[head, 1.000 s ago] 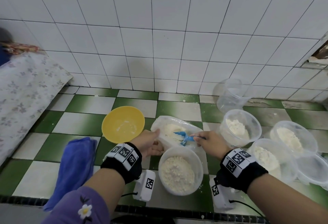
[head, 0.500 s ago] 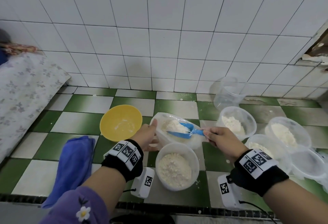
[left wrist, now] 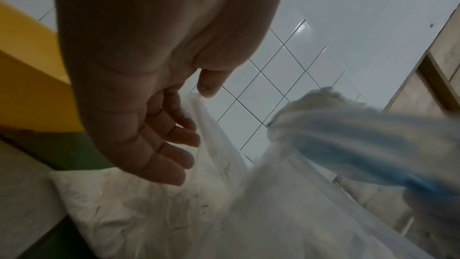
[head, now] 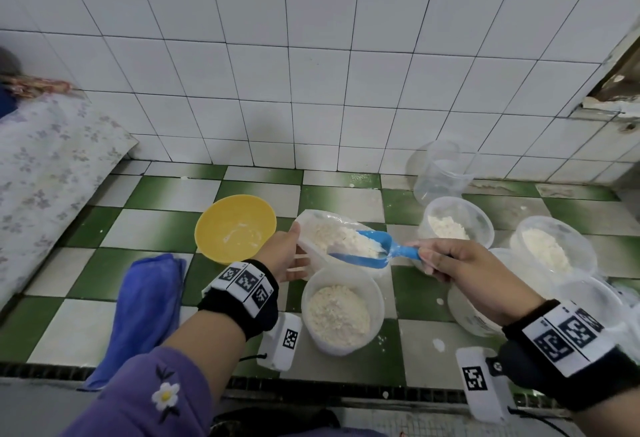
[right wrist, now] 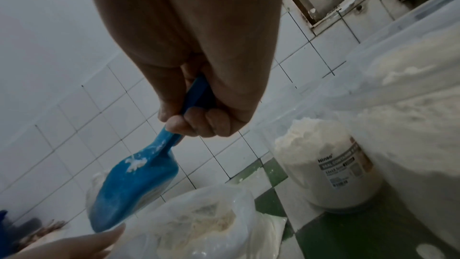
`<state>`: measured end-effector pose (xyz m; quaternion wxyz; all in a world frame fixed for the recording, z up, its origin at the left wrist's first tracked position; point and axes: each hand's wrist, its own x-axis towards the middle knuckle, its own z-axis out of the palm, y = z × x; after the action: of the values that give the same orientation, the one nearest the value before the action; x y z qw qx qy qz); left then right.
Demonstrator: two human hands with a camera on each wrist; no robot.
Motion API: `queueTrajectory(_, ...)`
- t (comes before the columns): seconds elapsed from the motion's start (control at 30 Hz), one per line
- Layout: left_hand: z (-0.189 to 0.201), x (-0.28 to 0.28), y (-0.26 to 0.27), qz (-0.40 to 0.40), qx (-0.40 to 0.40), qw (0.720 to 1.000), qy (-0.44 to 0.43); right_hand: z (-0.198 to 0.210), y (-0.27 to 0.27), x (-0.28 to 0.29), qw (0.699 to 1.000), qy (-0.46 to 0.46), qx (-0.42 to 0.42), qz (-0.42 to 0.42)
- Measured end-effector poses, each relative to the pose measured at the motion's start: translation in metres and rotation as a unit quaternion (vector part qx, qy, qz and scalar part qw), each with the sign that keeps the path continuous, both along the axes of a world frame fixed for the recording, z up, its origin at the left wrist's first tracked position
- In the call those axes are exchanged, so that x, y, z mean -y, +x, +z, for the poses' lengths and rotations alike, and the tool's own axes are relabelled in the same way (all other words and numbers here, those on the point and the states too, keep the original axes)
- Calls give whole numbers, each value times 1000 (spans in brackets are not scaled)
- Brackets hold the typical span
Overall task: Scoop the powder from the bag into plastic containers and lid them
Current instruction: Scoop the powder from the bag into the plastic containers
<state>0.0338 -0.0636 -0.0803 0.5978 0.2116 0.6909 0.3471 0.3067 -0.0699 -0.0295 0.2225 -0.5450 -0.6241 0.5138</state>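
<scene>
bowl (head: pixel 235 227) left of bag (head: pixel 313 229); container (head: pixel 341 312) before bag.

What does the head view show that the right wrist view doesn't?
Only the head view shows the yellow bowl, the blue cloth and the powder heaped in the scoop. Only the right wrist view shows a container's printed label and the right hand's fingers curled round the handle. Both show the bag and the scoop.

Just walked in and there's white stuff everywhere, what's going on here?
A person is portioning powder. The right hand grips a blue scoop heaped with powder over the plastic bag, whose edge the left hand holds. A part-filled container sits just below, unlidded, with more filled tubs at right.
</scene>
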Motion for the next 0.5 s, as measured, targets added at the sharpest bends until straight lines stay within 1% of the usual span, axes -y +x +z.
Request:
queueTrajectory(0.1,-1,0,0,5,4,1000,5,12,6,11,999,4,18,30)
queueTrajectory(0.2,-3,0,0,10,6,1000,8,16,6,19,996,16,57,72)
queueTrajectory(0.27,-4,0,0,11,10,1000,8,14,3,25,989,56,77,114)
queueTrajectory(0.33,-5,1,-1,12,15,1000,7,10,-5,32,977,124,95,143)
queueTrajectory(0.37,-5,1,-1,13,17,1000,7,7,-10,36,962,190,117,157)
queueTrajectory(0.4,-5,1,-1,15,20,1000,8,3,-13,39,936,266,147,180)
queueTrajectory(0.43,-5,1,-1,18,22,1000,9,-1,-16,42,898,340,185,207)
queueTrajectory(0.47,-5,2,-1,21,25,999,11,-6,-19,46,855,408,222,230)
queueTrajectory(0.5,-6,2,-1,22,25,999,11,-9,-21,48,815,458,253,249)
